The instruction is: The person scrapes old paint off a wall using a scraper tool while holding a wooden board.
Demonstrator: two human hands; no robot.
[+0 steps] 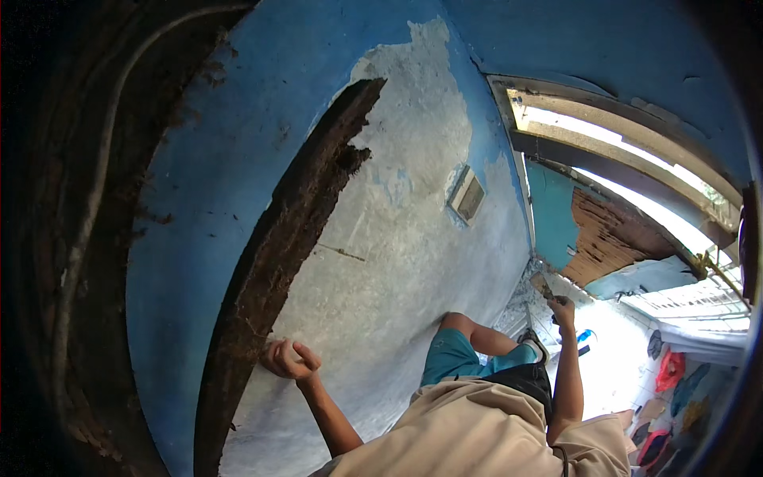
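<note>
While the right hand (563,310) wraps its fingers round a flat brownish scraper (541,284), the left hand (291,359) curls, grip unclear, beside a ragged dark-brown wooden plank (278,238), left of centre; I'd guess crumbly, best held low.

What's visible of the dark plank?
Dark brown plank, seemingly weathered wood: long, narrowing toward its upper end, lower end out of frame. Left edge fairly smooth; right edge ragged, notched near the top. It slants up rightward in view, in front of the peeling blue wall. The left hand is at its lower right edge; contact unclear.
</note>
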